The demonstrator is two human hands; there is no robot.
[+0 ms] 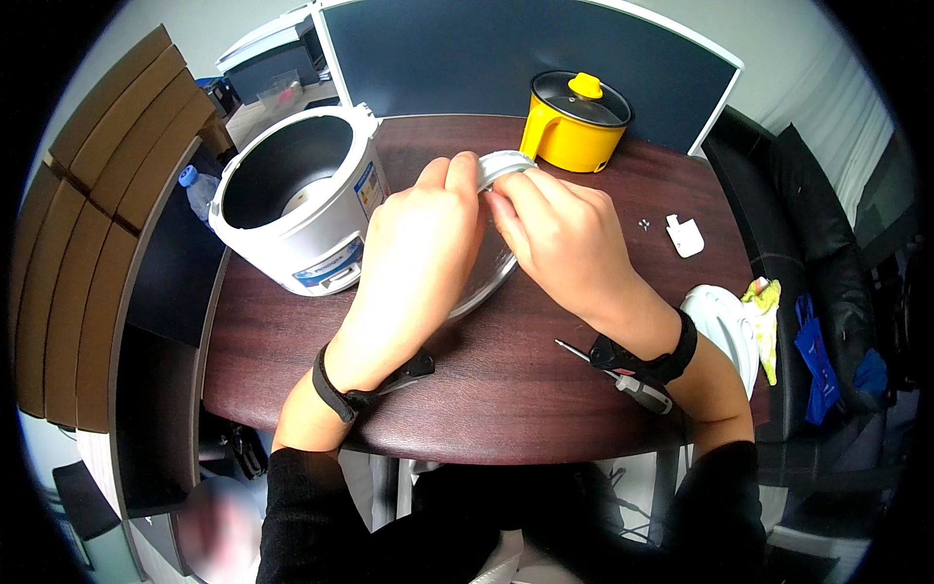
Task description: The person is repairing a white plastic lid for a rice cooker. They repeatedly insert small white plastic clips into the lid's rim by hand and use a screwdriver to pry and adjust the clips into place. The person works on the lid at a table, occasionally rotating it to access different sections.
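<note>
Both my hands are raised over the middle of the table, close together at a round, shiny, lid-like disc (491, 255) with a pale rim (505, 162). My left hand (420, 241) is closed at the rim's left side and hides much of the disc. Bent fingers of my right hand (569, 234) pinch the same rim on the right. The disc is tilted, its lower edge showing between my wrists. Left of my left hand stands a white rice cooker body (321, 232), lidless, with a dark inside.
A yellow electric pot (574, 136) with a dark lid stands at the back. On the right lie a small white plastic piece (685, 237), tiny screws (644, 225), a white cooker lid (718, 316) and a patterned cloth (766, 321). A screwdriver (637, 389) lies by my right wrist.
</note>
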